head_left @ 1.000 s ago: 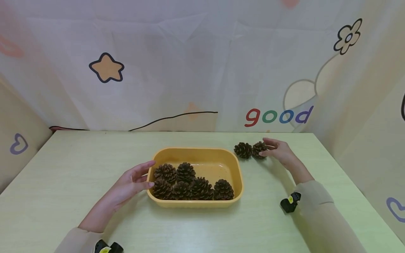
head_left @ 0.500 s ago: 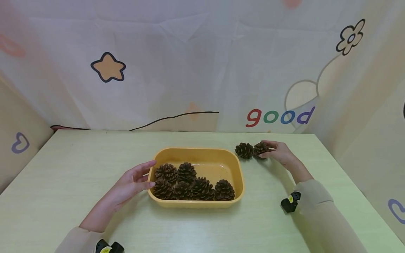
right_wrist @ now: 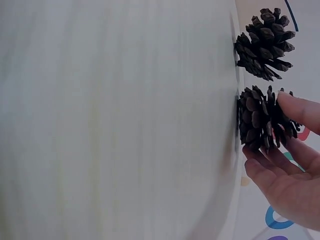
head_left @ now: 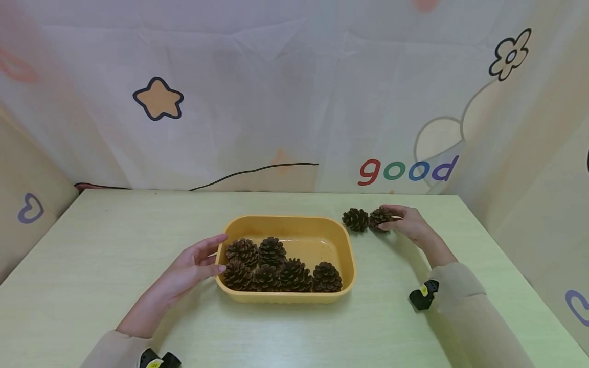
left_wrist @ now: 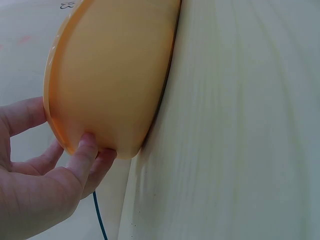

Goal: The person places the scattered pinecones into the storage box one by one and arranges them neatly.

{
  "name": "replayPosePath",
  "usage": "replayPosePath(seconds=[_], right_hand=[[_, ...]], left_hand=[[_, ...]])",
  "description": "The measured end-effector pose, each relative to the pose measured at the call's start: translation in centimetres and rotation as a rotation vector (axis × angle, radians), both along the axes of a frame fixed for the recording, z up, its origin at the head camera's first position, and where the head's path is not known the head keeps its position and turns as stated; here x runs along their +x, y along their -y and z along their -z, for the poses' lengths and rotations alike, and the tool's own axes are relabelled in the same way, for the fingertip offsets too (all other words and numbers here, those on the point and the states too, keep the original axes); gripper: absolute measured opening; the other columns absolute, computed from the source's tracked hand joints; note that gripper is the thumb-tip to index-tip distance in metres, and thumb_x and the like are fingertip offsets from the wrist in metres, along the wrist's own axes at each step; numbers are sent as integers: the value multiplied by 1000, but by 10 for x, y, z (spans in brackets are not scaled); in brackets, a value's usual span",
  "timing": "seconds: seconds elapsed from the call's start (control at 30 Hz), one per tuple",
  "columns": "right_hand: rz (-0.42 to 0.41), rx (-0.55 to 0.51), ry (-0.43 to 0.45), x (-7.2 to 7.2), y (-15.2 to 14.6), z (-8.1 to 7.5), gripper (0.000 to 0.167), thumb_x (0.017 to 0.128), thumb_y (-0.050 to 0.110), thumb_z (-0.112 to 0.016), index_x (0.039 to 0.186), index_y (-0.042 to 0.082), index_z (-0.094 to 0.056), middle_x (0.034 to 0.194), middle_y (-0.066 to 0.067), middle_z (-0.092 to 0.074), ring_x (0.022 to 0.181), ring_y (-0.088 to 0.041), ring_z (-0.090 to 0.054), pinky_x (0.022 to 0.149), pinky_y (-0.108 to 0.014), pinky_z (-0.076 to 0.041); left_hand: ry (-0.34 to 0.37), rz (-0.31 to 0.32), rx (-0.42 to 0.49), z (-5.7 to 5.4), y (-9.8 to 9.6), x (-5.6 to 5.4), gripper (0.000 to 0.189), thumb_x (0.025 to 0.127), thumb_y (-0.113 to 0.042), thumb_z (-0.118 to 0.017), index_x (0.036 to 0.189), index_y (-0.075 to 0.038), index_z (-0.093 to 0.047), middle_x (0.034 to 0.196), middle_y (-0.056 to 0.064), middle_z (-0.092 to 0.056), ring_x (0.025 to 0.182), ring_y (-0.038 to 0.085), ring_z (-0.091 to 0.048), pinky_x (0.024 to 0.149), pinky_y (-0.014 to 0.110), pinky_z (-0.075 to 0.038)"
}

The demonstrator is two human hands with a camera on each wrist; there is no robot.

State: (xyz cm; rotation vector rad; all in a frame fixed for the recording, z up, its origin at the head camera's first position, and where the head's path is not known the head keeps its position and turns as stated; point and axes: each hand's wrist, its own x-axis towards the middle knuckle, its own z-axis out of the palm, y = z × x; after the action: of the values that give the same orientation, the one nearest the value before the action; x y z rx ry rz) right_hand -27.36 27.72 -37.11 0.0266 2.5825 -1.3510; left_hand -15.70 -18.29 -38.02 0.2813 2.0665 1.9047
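Note:
My left hand (head_left: 198,260) rests its extended fingertips and thumb against the left end of a yellow plastic tub (head_left: 285,296). In the left wrist view, the fingers (left_wrist: 86,150) touch the tub's outer wall (left_wrist: 115,75) and rim without wrapping round it. Several brown pine cones (head_left: 294,276) sit in the tub, along its front and left side. Beyond its back right corner, my right hand (head_left: 407,224) grips a pine cone (right_wrist: 262,120) between thumb and fingers. That cone appears to stand on the table, close beside another pine cone (head_left: 355,220).
The pale wooden table (head_left: 115,245) runs back to a printed curtain (head_left: 257,102), with more cloth at both sides. Both cones outside the tub lie near the table's back edge. Small black cameras (head_left: 423,295) are strapped at the wrists.
The right hand's fingers and thumb have closed in around the right-hand pine cone. The left hand and the tub have stayed in place; the head view has shifted slightly.

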Motion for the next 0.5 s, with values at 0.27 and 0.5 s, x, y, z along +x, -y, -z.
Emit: replayPosePath(seconds=[0.27, 0.5], right_hand=[[32, 15, -23, 3, -4, 2, 63, 82, 11, -66, 137, 0, -38, 141, -24, -32, 129, -40, -27, 103, -54, -24], [27, 7, -23, 5, -7, 1, 62, 84, 13, -64, 137, -1, -36, 142, -25, -31, 129, -41, -28, 103, -51, -27]], left_hand=[[6, 4, 11, 0, 0, 1, 68, 84, -1, -60, 142, 0, -24, 143, 25, -23, 127, 43, -30, 91, 29, -42], [12, -1, 6, -1, -1, 1, 68, 84, -1, -60, 142, -1, -24, 144, 24, -24, 128, 42, -30, 92, 29, -42]])
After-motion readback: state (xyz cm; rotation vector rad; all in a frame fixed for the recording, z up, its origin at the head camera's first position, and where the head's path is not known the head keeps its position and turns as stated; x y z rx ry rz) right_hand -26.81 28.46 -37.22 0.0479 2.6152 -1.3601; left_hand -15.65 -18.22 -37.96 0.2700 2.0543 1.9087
